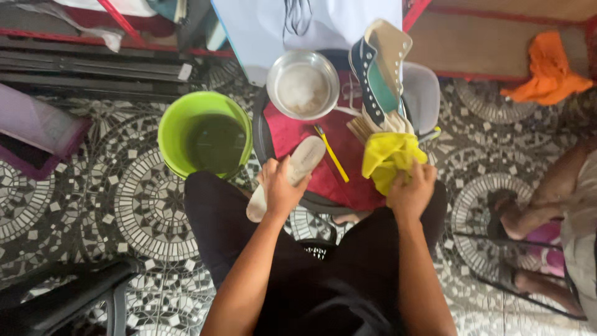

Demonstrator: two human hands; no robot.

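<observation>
Left hand point(281, 186) grasping pale insole point(292, 171) | right hand point(411, 190) clenched on yellow cloth point(387, 157) | green bucket point(205, 134), steel bowl point(303, 84), sneaker point(379, 71) near.

Matt yellow cloth point(388, 158), shiny metal bowl point(303, 85), glossy green plastic bucket point(171, 127), canvas sneaker point(376, 74).

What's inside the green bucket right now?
The green bucket holds dark, murky liquid filling most of it. Nothing floats on top; anything sunk below the surface cannot be seen.
</observation>
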